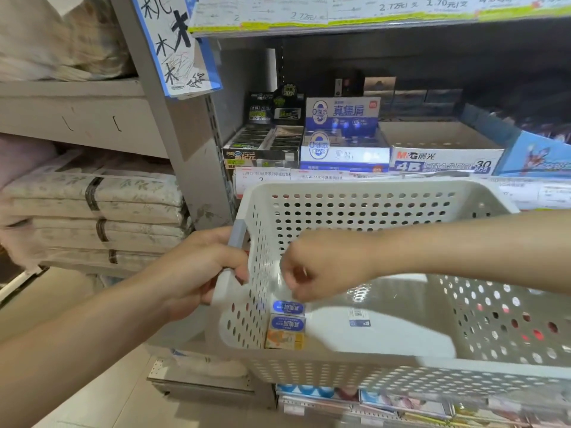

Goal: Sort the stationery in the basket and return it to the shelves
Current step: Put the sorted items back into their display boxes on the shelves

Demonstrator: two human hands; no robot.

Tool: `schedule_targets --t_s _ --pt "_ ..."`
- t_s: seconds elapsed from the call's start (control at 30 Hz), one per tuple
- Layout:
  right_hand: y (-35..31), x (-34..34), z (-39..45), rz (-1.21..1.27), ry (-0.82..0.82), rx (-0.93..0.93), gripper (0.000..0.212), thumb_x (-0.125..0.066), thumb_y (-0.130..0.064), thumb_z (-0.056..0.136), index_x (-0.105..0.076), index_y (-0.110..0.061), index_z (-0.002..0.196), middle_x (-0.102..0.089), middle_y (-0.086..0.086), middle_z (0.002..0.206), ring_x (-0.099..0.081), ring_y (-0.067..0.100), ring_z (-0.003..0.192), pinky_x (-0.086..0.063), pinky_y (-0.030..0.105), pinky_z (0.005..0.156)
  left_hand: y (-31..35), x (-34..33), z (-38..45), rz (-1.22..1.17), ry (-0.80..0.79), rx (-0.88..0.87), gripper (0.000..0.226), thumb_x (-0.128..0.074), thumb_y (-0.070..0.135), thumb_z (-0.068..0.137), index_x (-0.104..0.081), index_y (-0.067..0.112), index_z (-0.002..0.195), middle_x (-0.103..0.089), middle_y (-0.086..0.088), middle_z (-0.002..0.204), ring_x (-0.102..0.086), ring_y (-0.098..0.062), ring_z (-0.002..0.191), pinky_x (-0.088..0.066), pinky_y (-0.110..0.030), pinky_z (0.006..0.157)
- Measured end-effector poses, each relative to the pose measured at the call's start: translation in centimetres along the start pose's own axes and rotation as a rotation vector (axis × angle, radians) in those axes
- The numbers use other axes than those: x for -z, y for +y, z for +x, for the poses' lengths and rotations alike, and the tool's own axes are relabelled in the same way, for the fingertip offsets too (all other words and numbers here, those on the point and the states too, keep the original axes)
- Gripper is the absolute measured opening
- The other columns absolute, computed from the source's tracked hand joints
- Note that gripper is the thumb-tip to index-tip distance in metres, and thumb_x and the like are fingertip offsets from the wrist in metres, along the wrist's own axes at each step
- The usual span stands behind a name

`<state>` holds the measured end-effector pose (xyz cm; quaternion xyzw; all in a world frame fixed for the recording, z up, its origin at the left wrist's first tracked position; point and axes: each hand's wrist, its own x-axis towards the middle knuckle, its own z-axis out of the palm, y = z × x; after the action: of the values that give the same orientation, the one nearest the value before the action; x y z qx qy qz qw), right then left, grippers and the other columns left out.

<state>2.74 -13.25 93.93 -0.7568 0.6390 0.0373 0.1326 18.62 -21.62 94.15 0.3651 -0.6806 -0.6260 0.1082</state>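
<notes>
The person holds a white perforated basket (355, 211) up in front of the stationery shelf, its far rim level with the row of price labels. The left hand (200, 267) is wrapped round the basket's handle on the left wall, fingers curled firmly about it. The right hand (321, 267) reaches across and down into the basket, fingers bent and pinching something clear and glossy near the left inner wall; it is too blurred to tell exactly what it is. Just below those fingers, against the same wall, stand two small blue-and-white erasers (287, 316), one behind the other, with an orange and yellow eraser (284, 339) nearest the near corner. A flat clear-wrapped pack with a blue label (360, 319) lies on the basket floor beside them. On the shelf behind, a blue and white eraser display box (343, 140) bears the same design as the two small ones; to its left sits a black display box (262, 146), to its right a white 4B box (445, 156). Off to the left, folded floral bedding (99, 211) is stacked on another shelf.
</notes>
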Motion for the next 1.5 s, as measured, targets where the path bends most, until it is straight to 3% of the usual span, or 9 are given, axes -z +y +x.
schedule_targets --t_s 0.13,0.3,0.4,0.5,0.67,0.8,1.0,1.27,1.5 --pt "0.7 -3.8 2.6 -0.174 -0.21 -0.075 0.057 -0.068 -0.034 0.083 -0.046 -0.014 0.131 -0.058 0.004 0.119 -0.05 0.017 0.09 -0.039 0.027 0.068 0.1 -0.3 -0.3 -0.043 0.005 0.009 0.049 -0.056 -0.001 0.043 -0.076 0.021 0.082 -0.066 -0.03 0.104 -0.057 -0.041 0.088 -0.037 -0.056 0.085" --pt "1.9 -5.2 3.6 -0.193 -0.277 -0.113 0.085 -0.082 -0.04 0.065 -0.037 -0.014 0.132 -0.053 0.005 0.121 -0.056 0.022 0.098 -0.04 0.027 0.063 0.0 -0.3 -0.4 -0.031 0.008 -0.002 0.042 -0.056 -0.011 0.059 -0.075 0.019 0.081 -0.066 -0.029 0.103 -0.059 -0.04 0.088 -0.042 -0.056 0.088" --pt "1.8 -5.9 3.5 -0.191 -0.275 -0.118 0.081 -0.083 -0.042 0.063 -0.04 -0.013 0.125 -0.052 0.003 0.114 -0.053 0.019 0.087 -0.043 0.029 0.062 -0.2 -0.3 -0.4 -0.003 -0.005 0.001 0.045 -0.05 -0.015 0.069 -0.074 0.017 0.089 -0.07 -0.022 0.1 -0.063 -0.04 0.089 -0.046 -0.058 0.091" --pt "2.0 -6.4 3.5 -0.168 -0.25 -0.13 0.065 -0.08 -0.033 0.068 -0.044 -0.011 0.119 -0.053 0.004 0.11 -0.054 0.021 0.083 -0.045 0.031 0.062 -0.2 -0.3 -0.6 -0.009 0.0 0.0 0.045 -0.057 -0.008 0.055 -0.074 0.017 0.089 -0.069 -0.023 0.102 -0.062 -0.041 0.09 -0.042 -0.063 0.093" --pt "2.7 -6.2 3.6 -0.158 -0.198 -0.135 0.053 -0.077 -0.03 0.069 -0.051 -0.01 0.111 -0.051 0.004 0.109 -0.059 0.024 0.09 -0.05 0.032 0.066 -0.4 -0.1 -0.3 -0.022 0.003 0.004 0.043 -0.05 -0.016 0.069 -0.071 0.013 0.092 -0.067 -0.026 0.104 -0.06 -0.036 0.083 -0.046 -0.049 0.083" --pt "2.8 -6.6 3.8 -0.183 -0.155 -0.126 0.055 -0.078 -0.042 0.066 -0.056 -0.011 0.106 -0.056 0.002 0.104 -0.061 0.023 0.085 -0.048 0.03 0.06 -0.3 -0.2 -0.3 -0.042 0.0 -0.001 0.047 -0.056 -0.004 0.047 -0.073 0.013 0.087 -0.066 -0.027 0.104 -0.058 -0.037 0.083 -0.042 -0.051 0.085" --pt "2.5 -7.0 3.6 -0.303 -0.062 -0.057 0.036 -0.07 -0.041 0.07 -0.057 -0.014 0.09 -0.061 0.002 0.092 -0.057 0.022 0.071 -0.042 0.026 0.052 -0.5 -0.2 -0.2 -0.046 -0.004 -0.013 0.049 -0.055 -0.001 0.044 -0.073 0.014 0.087 -0.062 -0.032 0.108 -0.058 -0.038 0.083 -0.04 -0.051 0.083" --pt "2.5 -3.1 2.1 -0.319 -0.044 -0.049 0.045 -0.071 -0.053 0.069 -0.059 -0.011 0.082 -0.062 0.001 0.088 -0.051 0.017 0.063 -0.035 0.023 0.046 -0.3 0.0 0.0 -0.028 -0.025 -0.01 0.047 -0.056 -0.001 0.044 -0.074 0.016 0.084 -0.063 -0.032 0.105 -0.059 -0.041 0.085 -0.042 -0.056 0.082" --pt "4.0 6.1 -2.8 -0.05 0.308 -0.172 0.03 -0.071 -0.032 0.069 -0.063 -0.01 0.087 -0.064 0.003 0.081 -0.057 0.02 0.072 -0.043 0.028 0.059 -0.2 0.4 0.8 0.008 -0.048 -0.007 0.045 -0.059 -0.004 0.05 -0.074 0.017 0.086 -0.072 -0.022 0.094 -0.067 -0.037 0.079 -0.046 -0.058 0.089"
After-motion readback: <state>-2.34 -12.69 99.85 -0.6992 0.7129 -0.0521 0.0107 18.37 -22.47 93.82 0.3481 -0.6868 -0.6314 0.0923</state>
